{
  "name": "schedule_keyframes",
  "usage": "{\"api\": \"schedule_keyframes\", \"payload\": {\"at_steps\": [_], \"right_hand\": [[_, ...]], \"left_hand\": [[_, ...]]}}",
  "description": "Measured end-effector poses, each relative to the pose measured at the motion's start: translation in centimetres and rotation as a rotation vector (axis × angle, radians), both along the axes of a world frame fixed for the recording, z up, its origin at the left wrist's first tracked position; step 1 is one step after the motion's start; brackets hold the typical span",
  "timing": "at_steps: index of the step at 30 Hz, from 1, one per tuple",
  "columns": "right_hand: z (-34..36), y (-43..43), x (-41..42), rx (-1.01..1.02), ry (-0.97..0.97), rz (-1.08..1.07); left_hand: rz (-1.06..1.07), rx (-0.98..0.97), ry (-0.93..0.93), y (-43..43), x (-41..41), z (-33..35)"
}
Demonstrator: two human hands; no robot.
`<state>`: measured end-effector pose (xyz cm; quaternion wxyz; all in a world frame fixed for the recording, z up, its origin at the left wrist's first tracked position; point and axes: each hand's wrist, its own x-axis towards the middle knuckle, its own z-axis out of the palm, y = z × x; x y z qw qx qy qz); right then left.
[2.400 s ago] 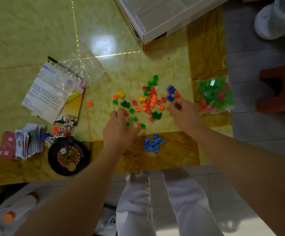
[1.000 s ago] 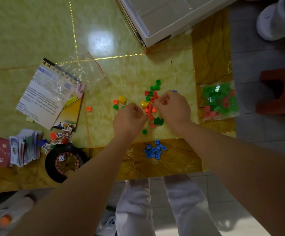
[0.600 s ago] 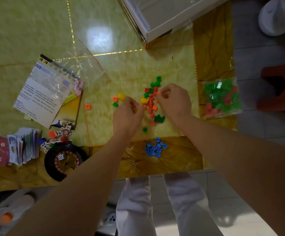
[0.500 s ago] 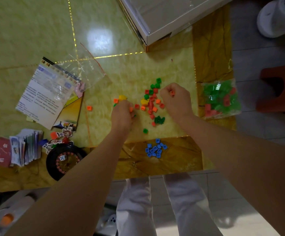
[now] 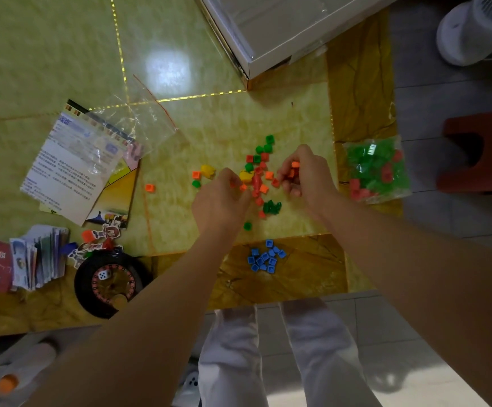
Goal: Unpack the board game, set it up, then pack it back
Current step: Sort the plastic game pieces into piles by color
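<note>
Now both hands have closed in on the mixed pile [image 5: 257, 173]: the right hand [image 5: 308, 179] clutches several orange tokens [image 5: 293, 170], the left hand [image 5: 221, 201] pinches another, suggesting colour-sorting continues.

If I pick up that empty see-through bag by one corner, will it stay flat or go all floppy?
Probably floppy: the clear bag lies crinkled over the booklet. It looks thin and empty, so likely very light.
</note>
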<state>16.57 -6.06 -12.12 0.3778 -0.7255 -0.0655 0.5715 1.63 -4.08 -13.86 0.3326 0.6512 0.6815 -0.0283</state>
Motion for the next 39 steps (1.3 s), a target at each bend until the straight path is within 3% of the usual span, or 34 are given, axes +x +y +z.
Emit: {"api": "schedule_keyframes", "payload": {"at_steps": [4,7,12,15,17,21,25,28,32,35,39], "right_hand": [[-0.3,0.3,0.4,-0.001,-0.030,0.016],[-1.1,0.5,0.7,-0.030,-0.202,0.126],[-2.1,0.5,-0.3,-0.045,-0.563,0.526],[-2.6,0.6,-1.3,-0.110,-0.848,0.835],[-3.0,0.6,-1.7,-0.117,-0.978,0.884],[-3.1,0.8,-2.0,-0.145,-1.045,0.895],[-2.5,0.7,-1.6,-0.068,-0.884,0.659],[-1.9,0.6,-1.5,0.028,-0.573,0.486],[0.0,1.5,-3.0,-0.089,-0.071,0.264],[0.5,1.7,-4.6,-0.116,0.055,0.323],[0.4,0.9,-6.6,-0.136,0.081,0.381]], "left_hand": [[-0.089,0.065,0.076,-0.1,0.2,-0.6],[-0.101,0.083,-0.001,0.0,-0.2,-0.7],[0.181,0.016,-0.261,0.1,-1.7,-0.2],[0.385,0.013,-0.308,0.8,-2.9,-0.1],[0.394,0.007,-0.322,1.1,-3.7,-0.3],[0.359,0.004,-0.330,1.2,-5.0,-0.8],[0.423,-0.006,-0.353,1.2,-5.8,-1.0],[0.424,-0.039,-0.313,0.8,-6.3,-0.7],[0.262,-0.043,-0.106,-0.2,-7.4,0.3],[0.084,-0.037,0.002,-1.4,-9.0,0.9],[-0.165,-0.031,0.157,-3.3,-9.9,0.6]]}}
